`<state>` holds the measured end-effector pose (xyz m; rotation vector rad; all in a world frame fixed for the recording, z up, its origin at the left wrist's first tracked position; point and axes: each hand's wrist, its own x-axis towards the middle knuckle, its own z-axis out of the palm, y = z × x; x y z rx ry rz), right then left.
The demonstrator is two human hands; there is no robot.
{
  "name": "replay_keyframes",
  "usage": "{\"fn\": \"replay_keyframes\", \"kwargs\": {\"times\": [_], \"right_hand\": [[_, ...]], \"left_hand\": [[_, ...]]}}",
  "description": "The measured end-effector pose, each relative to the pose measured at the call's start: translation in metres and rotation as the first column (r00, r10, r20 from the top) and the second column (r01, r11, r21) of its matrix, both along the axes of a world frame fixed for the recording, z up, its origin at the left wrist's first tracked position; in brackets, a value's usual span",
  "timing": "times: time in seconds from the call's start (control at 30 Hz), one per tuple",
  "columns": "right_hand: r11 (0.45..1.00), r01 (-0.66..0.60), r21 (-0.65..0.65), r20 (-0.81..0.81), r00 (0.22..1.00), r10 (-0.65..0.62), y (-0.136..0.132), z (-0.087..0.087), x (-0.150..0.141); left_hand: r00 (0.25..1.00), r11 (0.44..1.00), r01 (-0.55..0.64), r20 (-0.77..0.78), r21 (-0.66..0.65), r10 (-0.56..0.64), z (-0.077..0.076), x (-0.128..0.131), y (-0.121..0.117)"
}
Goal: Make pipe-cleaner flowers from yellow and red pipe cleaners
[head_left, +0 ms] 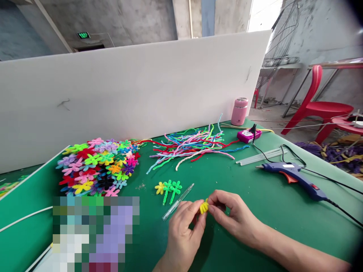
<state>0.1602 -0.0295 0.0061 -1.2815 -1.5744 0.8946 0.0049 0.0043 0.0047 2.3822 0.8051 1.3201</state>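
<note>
Yellow fuzzy piece (203, 207): right of the pen-like rod (185, 193), held by fingertips.
Left hand (184, 228): pinching it, apparently to steady it.
Right hand (236, 212): fingertips narrowed on its edge, suiting something small.
Green flowers (176, 187): left of the pen-like rod, seemingly within easy reach.
Glue gun (300, 176): well right of the pen-like rod, perhaps for working room.

Left hand (185, 226) and right hand (236, 212) pinch yellow chenille (203, 207).

Craft workshop, bare concrete walls (141, 19), glue gun (297, 175) on green table (210, 177); heaped fuzzy flowers (92, 159), exit sign (83, 35) (lit green)
</note>
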Motion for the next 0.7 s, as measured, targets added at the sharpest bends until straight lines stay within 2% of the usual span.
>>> {"fn": "replay_keyframes", "kwargs": {"times": [0.1,0.2,0.33,0.4,0.47,0.57,0.7], "right_hand": [[0.997,-0.023,-0.070,-0.078,0.997,0.018,0.0010,-0.0006,0.0014],[0.983,-0.100,-0.152,-0.254,0.965,0.059,0.0026,-0.0019,0.0025],[0.966,-0.153,-0.209,-0.450,0.892,0.044,0.0051,-0.0025,0.0012],[0.962,-0.163,-0.218,-0.496,0.867,0.035,0.0059,-0.0022,0.0003],[0.967,-0.152,-0.206,-0.481,0.876,0.035,0.0058,-0.0021,-0.0001],[0.987,-0.068,-0.147,-0.316,0.949,0.018,0.0044,-0.0028,0.0002],[1.000,0.023,0.003,-0.061,0.998,-0.023,0.0017,-0.0042,0.0006]], "left_hand": [[0.999,0.999,0.038,0.009,-0.027,-0.038,0.0021,0.0009,-0.0006],[0.997,0.993,0.065,0.042,-0.097,-0.061,0.0033,0.0013,-0.0020],[0.994,0.953,0.077,0.091,-0.293,-0.053,0.0039,0.0015,-0.0038],[0.991,0.889,0.096,0.126,-0.448,-0.044,0.0038,0.0022,-0.0042],[0.986,0.792,0.124,0.163,-0.598,-0.031,0.0037,0.0032,-0.0042],[0.973,0.646,0.176,0.230,-0.743,0.000,0.0035,0.0047,-0.0037],[0.937,0.489,0.287,0.347,-0.824,0.034,0.0030,0.0047,-0.0036]]}}
